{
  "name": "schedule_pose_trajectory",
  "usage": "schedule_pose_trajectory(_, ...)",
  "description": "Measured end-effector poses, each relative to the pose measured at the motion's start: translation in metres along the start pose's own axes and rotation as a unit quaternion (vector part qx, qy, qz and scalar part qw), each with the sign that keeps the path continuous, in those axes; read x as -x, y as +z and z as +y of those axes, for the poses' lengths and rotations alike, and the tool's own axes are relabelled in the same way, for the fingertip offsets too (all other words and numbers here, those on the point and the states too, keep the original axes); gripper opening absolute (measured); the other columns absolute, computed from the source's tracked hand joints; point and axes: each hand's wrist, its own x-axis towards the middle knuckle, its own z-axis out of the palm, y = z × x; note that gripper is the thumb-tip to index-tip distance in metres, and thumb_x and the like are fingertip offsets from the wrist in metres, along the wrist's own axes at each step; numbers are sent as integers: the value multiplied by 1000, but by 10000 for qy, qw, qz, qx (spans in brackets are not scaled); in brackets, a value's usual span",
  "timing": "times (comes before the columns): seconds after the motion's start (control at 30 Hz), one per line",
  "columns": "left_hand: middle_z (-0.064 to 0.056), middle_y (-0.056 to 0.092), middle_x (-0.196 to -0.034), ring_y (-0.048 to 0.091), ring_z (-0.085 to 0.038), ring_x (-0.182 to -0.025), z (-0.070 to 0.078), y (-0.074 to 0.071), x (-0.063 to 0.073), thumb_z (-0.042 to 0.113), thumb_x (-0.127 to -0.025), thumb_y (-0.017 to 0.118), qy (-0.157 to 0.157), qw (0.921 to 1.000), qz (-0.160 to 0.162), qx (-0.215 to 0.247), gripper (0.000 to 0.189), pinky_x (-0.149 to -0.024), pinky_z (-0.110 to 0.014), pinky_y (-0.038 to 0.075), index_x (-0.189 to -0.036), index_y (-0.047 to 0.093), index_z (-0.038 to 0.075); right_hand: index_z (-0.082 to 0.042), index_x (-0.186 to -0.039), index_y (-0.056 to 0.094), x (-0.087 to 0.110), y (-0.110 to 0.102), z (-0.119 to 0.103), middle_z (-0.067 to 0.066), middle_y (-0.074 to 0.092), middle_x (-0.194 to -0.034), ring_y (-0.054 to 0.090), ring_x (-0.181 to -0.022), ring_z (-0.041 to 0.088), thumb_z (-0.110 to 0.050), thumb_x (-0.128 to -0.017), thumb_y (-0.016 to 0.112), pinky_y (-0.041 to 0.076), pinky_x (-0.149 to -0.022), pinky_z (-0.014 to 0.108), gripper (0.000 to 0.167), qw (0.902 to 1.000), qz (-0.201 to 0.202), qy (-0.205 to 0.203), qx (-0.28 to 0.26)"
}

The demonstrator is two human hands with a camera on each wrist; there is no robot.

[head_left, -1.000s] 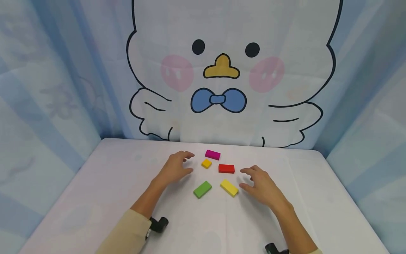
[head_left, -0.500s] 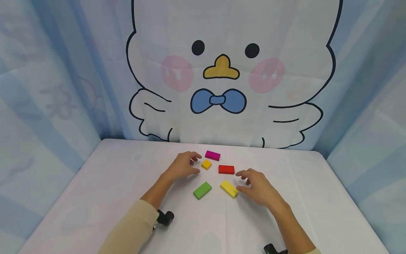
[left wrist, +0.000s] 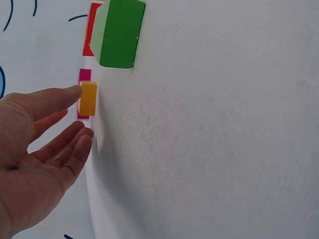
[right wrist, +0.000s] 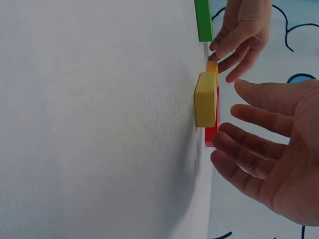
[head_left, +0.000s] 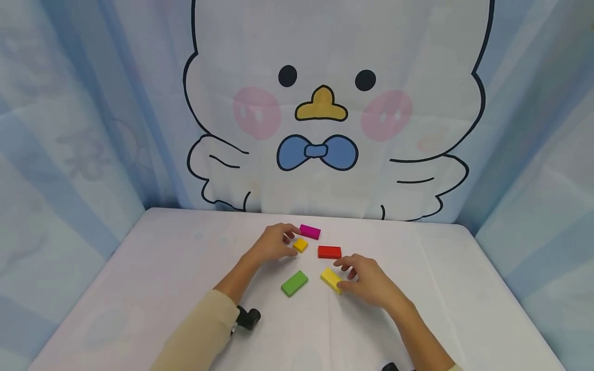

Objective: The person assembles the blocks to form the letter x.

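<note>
In the head view my left hand (head_left: 274, 243) hovers beside a small orange-yellow block (head_left: 300, 245), thumb and fingers parted around its left side. A magenta block (head_left: 310, 232) lies just beyond the fingertips. My right hand (head_left: 366, 278) is over the right end of a yellow block (head_left: 330, 280), its fingers spread and loosely bent. From the right wrist view, a gap shows between that hand and the yellow block (right wrist: 205, 99). The left wrist view shows nothing held between the left thumb and fingers near the orange-yellow block (left wrist: 88, 98).
A red block (head_left: 329, 252) lies between the magenta and yellow ones. Nearer the person is a green block (head_left: 294, 284). All rest on a white-covered table (head_left: 139, 288). Behind it hangs a curtain (head_left: 320, 185) with a cartoon bird.
My left hand has moved right to the orange-yellow block. My right hand has moved left over the yellow block's end. The blocks lie as before; the view has tilted slightly.
</note>
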Motion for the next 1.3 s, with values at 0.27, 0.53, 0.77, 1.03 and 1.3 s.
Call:
schedule_pose_trajectory(0.27, -4, 67, -119, 61, -20, -105, 5, 4, -6, 12, -86, 85, 129, 9999, -59, 8, 47, -93, -33, 59, -130, 70, 18, -16, -120, 74, -4, 6, 1, -3, 68, -106, 60, -91, 14, -8, -84, 85, 55, -80, 30, 39, 10000, 24, -89, -25)
schedule_pose_trajectory(0.53, -6, 66, -119, 61, -21, -106, 8, 7, -9, 11, -86, 85, 186, 9998, -99, -64, 44, -96, -35, 59, -127, 71, 17, -14, -119, 74, -4, 9, 2, -5, 68, -105, 60, -91, 14, -7, -83, 86, 55, -82, 31, 38, 9999, -25, -116, -88)
schedule_pose_trajectory(0.77, -6, 66, -118, 60, -21, -105, 11, 10, -10, 8, -85, 85, 289, 9992, -210, -192, 40, -96, -34, 59, -123, 73, 15, -14, -118, 75, -3, 10, 2, -4, 66, -98, 60, -89, 14, -6, -82, 86, 55, -83, 32, 40, 9997, -100, -194, -58)
schedule_pose_trajectory(1.03, -6, 64, -113, 59, -22, -103, 14, 9, -8, 3, -86, 81, 341, 9986, -224, -345, 34, -95, -34, 59, -118, 75, 14, -14, -119, 74, -3, 10, 0, -4, 66, -97, 59, -88, 14, -6, -82, 86, 55, -82, 32, 41, 9997, -126, -222, 22)
schedule_pose_trajectory(1.3, -4, 63, -107, 59, -20, -100, 14, 11, -11, 5, -86, 83, 263, 9988, -226, -353, 29, -95, -33, 59, -112, 76, 14, -14, -120, 74, -5, 10, 0, -4, 66, -95, 58, -87, 14, -6, -81, 87, 55, -80, 30, 41, 9996, -147, -222, 89)
